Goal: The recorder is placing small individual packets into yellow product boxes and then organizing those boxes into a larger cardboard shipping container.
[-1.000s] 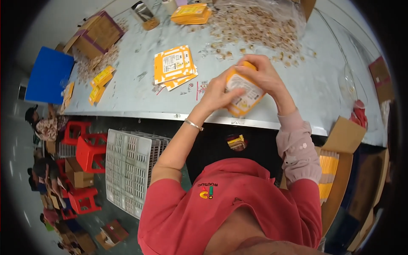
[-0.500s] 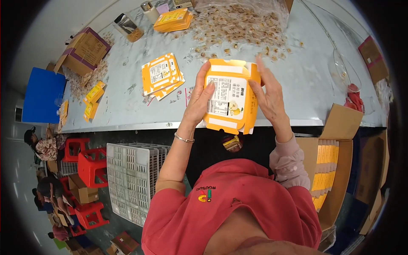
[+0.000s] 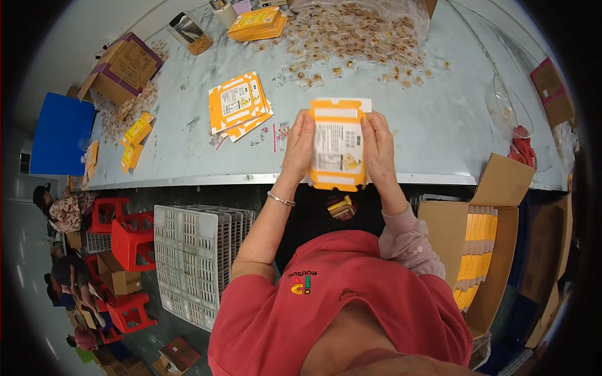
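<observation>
A pale marbled worktop is spreading across the view, with a stack of grey slatted plastic pallets standing below it on the left. An open cardboard box is sitting below its edge on the right, holding rows of yellow packs. A broad heap of small clear-wrapped pieces is covering the far part of the worktop, while a loose pile of flat yellow-and-white cartons is lying left of the hands. Another yellow-and-white carton is hanging between the hands over the worktop's near edge, its notched ends facing up and down. The left hand is gripping its left side and the right hand is clasping its right side.
</observation>
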Demonstrator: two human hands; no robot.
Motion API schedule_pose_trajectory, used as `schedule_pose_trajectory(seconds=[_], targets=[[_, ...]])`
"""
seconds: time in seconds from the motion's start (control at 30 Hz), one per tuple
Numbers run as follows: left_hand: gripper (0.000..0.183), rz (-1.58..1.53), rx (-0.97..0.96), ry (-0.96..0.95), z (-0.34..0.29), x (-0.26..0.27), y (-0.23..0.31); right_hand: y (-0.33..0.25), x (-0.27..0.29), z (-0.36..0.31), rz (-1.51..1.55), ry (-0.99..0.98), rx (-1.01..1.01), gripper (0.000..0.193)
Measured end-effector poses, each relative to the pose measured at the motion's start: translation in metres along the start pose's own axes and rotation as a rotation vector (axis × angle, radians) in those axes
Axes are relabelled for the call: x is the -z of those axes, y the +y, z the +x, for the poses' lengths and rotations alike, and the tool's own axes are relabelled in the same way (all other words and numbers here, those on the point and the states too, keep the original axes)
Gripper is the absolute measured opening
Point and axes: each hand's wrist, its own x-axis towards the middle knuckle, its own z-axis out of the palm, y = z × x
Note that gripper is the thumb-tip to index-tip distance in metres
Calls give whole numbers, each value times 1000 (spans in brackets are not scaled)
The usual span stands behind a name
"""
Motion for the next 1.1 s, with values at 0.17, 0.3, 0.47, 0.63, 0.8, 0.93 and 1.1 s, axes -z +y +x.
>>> schedule_pose_trajectory(seconds=[0.17, 0.3, 0.47, 0.63, 0.8, 0.93, 1.1], targets=[[35, -34, 140, 95, -10, -28, 25, 1, -11, -7, 117, 107, -19, 23], [33, 150, 33, 127, -10, -33, 27, -10, -7, 2, 156, 130, -13, 27], [31, 106, -72, 185, -9, -43, 19, -8, -3, 3, 152, 168, 53, 29], [21, 141, -219, 193, -6, -48, 14, 1, 0, 2, 296, 142, -24, 22], [32, 38, -265, 215, -8, -52, 26, -9, -8, 0, 456, 284, 15, 17], [48, 42, -286, 57, -10, -48, 18, -12, -1, 14, 507, 249, 106, 21], [48, 143, -24, 8, -25, -28, -9, 16, 9, 6, 579, 73, -131, 21]])
